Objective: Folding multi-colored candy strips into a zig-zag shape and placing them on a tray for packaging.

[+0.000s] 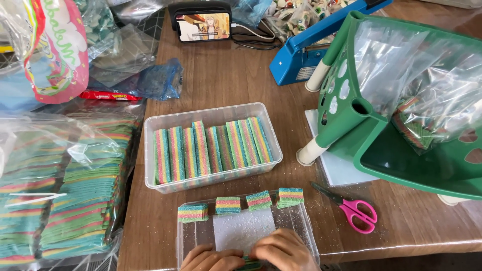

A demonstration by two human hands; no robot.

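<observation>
Big bag of rainbow candy strips [75,200] at 9 o'clock on the bench [226,75], left hand [211,259] and right hand [283,249] at 6 o'clock, fingers of both pinching a candy piece [249,264], four cut candy stacks [241,205] above, pink scissors [354,208] at 4 o'clock

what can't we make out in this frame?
- Head view: both hands, left hand and right hand, are cut off by the bottom edge; wrists unseen.
- The candy under the fingers is mostly covered by them; grip unclear.
- Contents of the green basket are blurred by clear bags.
- Candy stack at left is hazed by its plastic wrap.
- Blue sealer runs off the top edge.
</observation>
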